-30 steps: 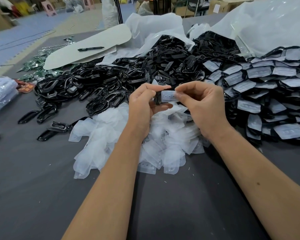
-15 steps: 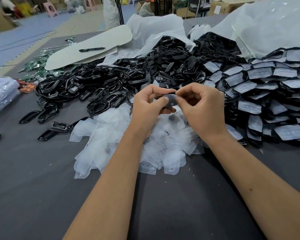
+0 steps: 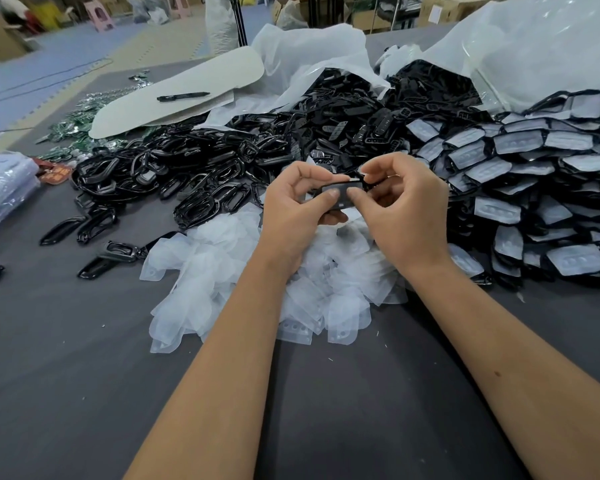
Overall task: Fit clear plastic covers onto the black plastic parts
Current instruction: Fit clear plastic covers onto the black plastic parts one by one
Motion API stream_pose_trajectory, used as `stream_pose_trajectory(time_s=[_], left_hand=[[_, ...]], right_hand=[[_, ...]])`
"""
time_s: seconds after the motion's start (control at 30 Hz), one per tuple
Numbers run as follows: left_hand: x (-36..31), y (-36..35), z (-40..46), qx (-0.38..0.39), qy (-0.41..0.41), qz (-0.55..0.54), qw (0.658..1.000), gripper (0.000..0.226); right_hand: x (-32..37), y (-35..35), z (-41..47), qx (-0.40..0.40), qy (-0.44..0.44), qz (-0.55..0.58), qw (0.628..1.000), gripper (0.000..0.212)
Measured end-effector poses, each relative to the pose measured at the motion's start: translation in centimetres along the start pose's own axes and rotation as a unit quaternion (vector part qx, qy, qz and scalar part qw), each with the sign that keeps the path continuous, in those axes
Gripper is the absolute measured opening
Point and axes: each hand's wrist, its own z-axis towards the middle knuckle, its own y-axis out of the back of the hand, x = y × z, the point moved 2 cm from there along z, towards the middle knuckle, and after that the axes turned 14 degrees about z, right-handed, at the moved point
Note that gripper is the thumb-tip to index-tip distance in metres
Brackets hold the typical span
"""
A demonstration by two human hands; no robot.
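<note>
**Pressing a clear cover onto a black part, both hands pinching**

Reaching forward over the grey table (image 3: 84,393), two bare forearms are meeting above a heap of loose clear covers (image 3: 229,271) lying just beneath the wrists. The left hand (image 3: 291,216) is curling round the near end of a black part (image 3: 340,197), its thumb pressing on the top face. The right hand (image 3: 406,209) is pinching the other end, thumb beside the left thumb and the forefinger hooking over the far edge. A clear cover is lying on the part's top face under both thumbs; whether it is fully seated cannot be told.

To the right, a wide pile of covered parts (image 3: 520,174) is spreading toward the table's edge, each showing a pale clear face. Behind the hands and to the left, a heap of bare black parts (image 3: 194,168) is sprawling, with a few strays lying apart on the cloth. Further back, a pale board (image 3: 187,98) is carrying a black pen (image 3: 182,96), and crumpled plastic bags (image 3: 520,46) are rising behind the black heap. At the far left edge, a stack of clear sheets (image 3: 4,185) is sitting.
</note>
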Motion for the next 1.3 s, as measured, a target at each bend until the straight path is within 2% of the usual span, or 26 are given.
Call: stream_pose_trajectory(time_s=[0.17,0.33,0.53,0.87,1.03,1.3], left_hand=[[-0.1,0.1,0.0,-0.002,0.001,-0.02,1.0,0.017],[-0.2,0.1,0.0,0.008,0.002,-0.024,1.0,0.018],[-0.2,0.0,0.0,0.025,0.0,-0.041,0.999,0.015],[0.0,-0.1,0.0,-0.011,-0.008,-0.001,1.0,0.015],[0.0,-0.1,0.1,-0.008,-0.008,-0.002,1.0,0.015],[0.1,-0.2,0.1,0.004,-0.011,-0.007,1.0,0.014]], right_hand=[[-0.1,-0.2,0.0,0.002,-0.011,0.028,1.0,0.018],[-1.0,-0.4,0.2,0.022,-0.097,0.116,0.988,0.008],[-1.0,-0.3,0.3,0.017,-0.179,0.236,0.955,0.006],[-1.2,-0.5,0.3,0.018,-0.165,0.193,0.967,0.015],[-1.4,-0.5,0.2,0.016,-0.151,0.17,0.974,0.011],[-1.3,-0.5,0.1,0.023,-0.183,0.215,0.959,0.013]])
